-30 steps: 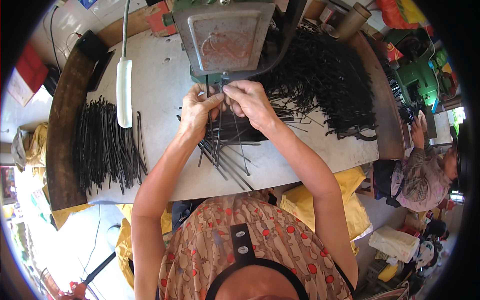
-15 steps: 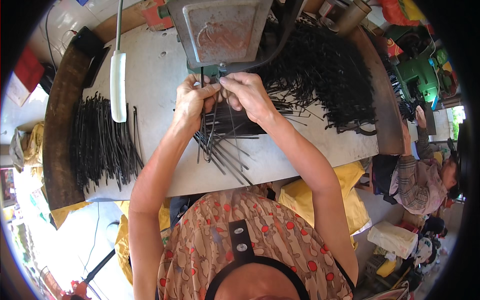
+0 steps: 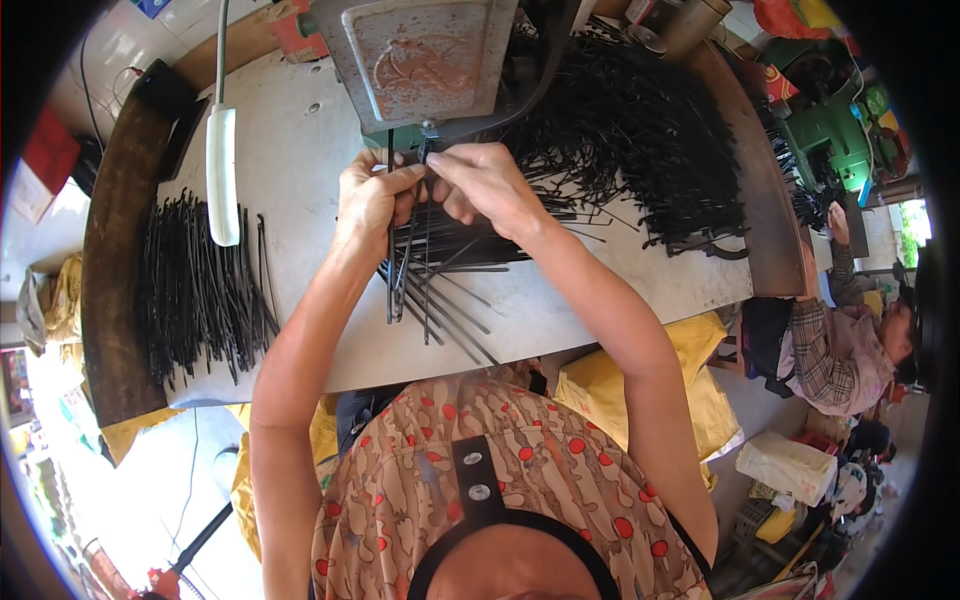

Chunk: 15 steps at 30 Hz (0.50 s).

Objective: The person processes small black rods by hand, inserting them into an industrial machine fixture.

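Just under the head of a grey, rust-marked machine (image 3: 425,60), my two hands meet, fingers close together. My left hand (image 3: 366,205) is closed in a pinch on thin black straps (image 3: 399,275), whose looped ends hang down past my wrist. My right hand (image 3: 492,190) is closed as well, thumb and forefinger at the upper part of a black strap beside the left fingertips. The exact spot where the straps meet the machine is hidden by my fingers. More loose black straps (image 3: 462,250) lie on the tabletop beneath my hands.
A large tangled heap of black straps (image 3: 650,140) fills the table's right side. A neater bundle (image 3: 200,290) lies at left, near a hanging white lamp (image 3: 222,178). Wooden edging (image 3: 125,260) bounds the table. Another person (image 3: 840,340) works at right by a green machine (image 3: 828,140).
The view has shifted slightly. Both hands stay pinched under the machine head; the hanging strap ends have swung, now drawn closer together and more upright beside my left wrist.
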Each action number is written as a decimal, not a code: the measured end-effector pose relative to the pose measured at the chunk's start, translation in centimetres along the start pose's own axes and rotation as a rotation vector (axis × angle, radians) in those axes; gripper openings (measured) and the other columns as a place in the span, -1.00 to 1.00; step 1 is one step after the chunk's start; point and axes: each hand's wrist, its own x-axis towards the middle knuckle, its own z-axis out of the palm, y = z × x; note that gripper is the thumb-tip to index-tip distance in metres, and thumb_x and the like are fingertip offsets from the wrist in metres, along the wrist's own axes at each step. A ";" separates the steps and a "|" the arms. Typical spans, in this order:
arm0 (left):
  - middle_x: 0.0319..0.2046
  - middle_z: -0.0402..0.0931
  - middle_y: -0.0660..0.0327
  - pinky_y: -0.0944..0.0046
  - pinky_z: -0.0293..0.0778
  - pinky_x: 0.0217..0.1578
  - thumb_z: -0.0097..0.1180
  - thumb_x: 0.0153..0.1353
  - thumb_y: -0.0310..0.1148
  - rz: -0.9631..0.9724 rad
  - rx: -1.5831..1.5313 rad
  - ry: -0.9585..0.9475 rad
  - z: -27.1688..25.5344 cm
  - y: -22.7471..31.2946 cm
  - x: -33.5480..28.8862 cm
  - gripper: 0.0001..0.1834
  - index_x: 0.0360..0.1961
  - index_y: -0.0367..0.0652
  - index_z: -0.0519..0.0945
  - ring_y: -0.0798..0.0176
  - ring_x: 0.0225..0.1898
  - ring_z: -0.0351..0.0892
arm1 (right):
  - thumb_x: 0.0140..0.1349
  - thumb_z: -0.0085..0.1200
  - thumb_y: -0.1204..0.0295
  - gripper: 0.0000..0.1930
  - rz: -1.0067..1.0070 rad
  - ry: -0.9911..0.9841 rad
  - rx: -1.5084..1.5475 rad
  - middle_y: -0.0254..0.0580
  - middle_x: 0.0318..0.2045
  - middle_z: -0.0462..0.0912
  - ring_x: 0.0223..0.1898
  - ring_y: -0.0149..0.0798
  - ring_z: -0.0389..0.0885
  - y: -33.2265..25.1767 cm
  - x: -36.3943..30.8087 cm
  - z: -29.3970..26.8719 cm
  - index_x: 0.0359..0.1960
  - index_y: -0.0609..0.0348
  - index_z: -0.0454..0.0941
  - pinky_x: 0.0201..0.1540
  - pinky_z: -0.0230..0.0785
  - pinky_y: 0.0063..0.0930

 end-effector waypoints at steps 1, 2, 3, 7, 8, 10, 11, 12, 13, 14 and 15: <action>-0.70 0.38 0.17 0.53 0.04 -0.83 0.08 -0.05 -0.60 -0.003 0.017 -0.010 -0.1 0.0 0.1 -0.77 -0.43 -0.24 0.27 0.51 -0.82 0.17 | 0.16 -0.05 0.37 -0.76 -0.013 0.004 -0.107 -0.21 -0.62 0.49 -0.74 -0.53 0.36 -0.4 -0.3 -0.5 -0.42 0.37 0.48 -0.76 0.14 -0.72; -0.70 0.39 0.15 0.53 0.04 -0.83 0.09 -0.05 -0.60 -0.006 0.034 -0.021 -0.2 0.1 0.1 -0.77 -0.43 -0.24 0.27 0.51 -0.82 0.17 | 0.15 -0.04 0.35 -0.76 -0.026 0.008 -0.215 -0.22 -0.62 0.49 -0.73 -0.54 0.37 -0.7 -0.6 -1.2 -0.40 0.36 0.49 -0.76 0.15 -0.72; -0.70 0.39 0.15 0.53 0.04 -0.83 0.09 -0.05 -0.60 -0.007 0.031 -0.022 -0.3 0.1 0.1 -0.77 -0.43 -0.24 0.27 0.51 -0.82 0.17 | 0.13 -0.02 0.36 -0.76 -0.032 0.038 -0.262 -0.25 -0.62 0.50 -0.72 -0.54 0.39 -0.9 -0.8 -2.1 -0.38 0.34 0.51 -0.76 0.16 -0.73; -0.70 0.40 0.12 0.54 0.03 -0.83 0.09 -0.05 -0.60 -0.009 0.062 -0.024 -0.4 0.5 -0.3 -0.78 -0.43 -0.24 0.28 0.51 -0.83 0.15 | 0.10 -0.01 0.42 -0.81 -0.080 0.193 -0.357 -0.27 -0.62 0.50 -0.73 -0.55 0.38 -2.8 -2.7 -6.4 -0.37 0.33 0.52 -0.76 0.15 -0.74; -0.70 0.40 0.12 0.54 0.03 -0.83 0.09 -0.04 -0.60 0.000 0.056 -0.034 -0.4 0.5 -0.3 -0.78 -0.43 -0.24 0.28 0.51 -0.83 0.15 | 0.10 -0.01 0.44 -0.82 -0.083 0.243 -0.395 -0.27 -0.62 0.50 -0.74 -0.56 0.37 -2.8 -2.8 -7.5 -0.36 0.32 0.52 -0.76 0.15 -0.74; -0.70 0.40 0.13 0.54 0.02 -0.83 0.09 -0.04 -0.59 0.008 0.071 -0.033 -0.4 0.6 -0.2 -0.78 -0.43 -0.24 0.28 0.52 -0.83 0.15 | 0.11 -0.02 0.46 -0.83 -0.100 0.298 -0.403 -0.28 -0.63 0.49 -0.74 -0.57 0.36 -3.2 -3.5 -9.3 -0.35 0.33 0.51 -0.75 0.15 -0.74; -0.70 0.40 0.14 0.54 0.02 -0.83 0.10 -0.04 -0.59 0.016 0.093 -0.027 -0.4 0.8 -0.3 -0.78 -0.43 -0.24 0.29 0.52 -0.83 0.15 | 0.11 -0.03 0.46 -0.83 -0.114 0.318 -0.417 -0.28 -0.63 0.49 -0.74 -0.57 0.35 -3.4 -3.7 -9.9 -0.35 0.33 0.51 -0.75 0.14 -0.73; -0.68 0.41 0.19 0.57 0.03 -0.81 0.10 -0.01 -0.55 0.019 0.164 -0.011 -0.6 1.0 -0.6 -0.79 -0.40 -0.20 0.31 0.54 -0.81 0.15 | 0.12 -0.05 0.48 -0.84 -0.111 0.325 -0.439 -0.28 -0.63 0.49 -0.74 -0.57 0.35 -3.5 -4.1 -10.1 -0.35 0.33 0.51 -0.75 0.14 -0.73; -0.68 0.42 0.22 0.57 0.02 -0.81 0.09 0.01 -0.51 0.011 0.239 0.013 -0.7 1.4 -0.9 -0.82 -0.40 -0.19 0.33 0.55 -0.81 0.15 | 0.12 -0.05 0.48 -0.84 -0.104 0.346 -0.441 -0.28 -0.63 0.49 -0.74 -0.57 0.35 -3.5 -4.4 -10.6 -0.35 0.33 0.51 -0.75 0.14 -0.73; -0.68 0.42 0.23 0.58 0.02 -0.80 0.08 0.01 -0.49 0.020 0.300 0.017 -1.2 1.9 -1.1 -0.83 -0.38 -0.20 0.35 0.56 -0.80 0.16 | 0.12 -0.05 0.48 -0.84 -0.095 0.337 -0.473 -0.28 -0.63 0.49 -0.74 -0.57 0.35 -3.4 -4.6 -11.1 -0.36 0.33 0.51 -0.75 0.13 -0.73; -0.68 0.42 0.24 0.58 0.01 -0.80 0.08 0.02 -0.47 0.029 0.363 0.021 -1.9 2.4 -1.4 -0.84 -0.37 -0.20 0.37 0.56 -0.80 0.17 | 0.12 -0.05 0.48 -0.84 -0.084 0.328 -0.502 -0.28 -0.63 0.49 -0.74 -0.56 0.35 -3.3 -4.9 -11.7 -0.36 0.33 0.51 -0.75 0.13 -0.72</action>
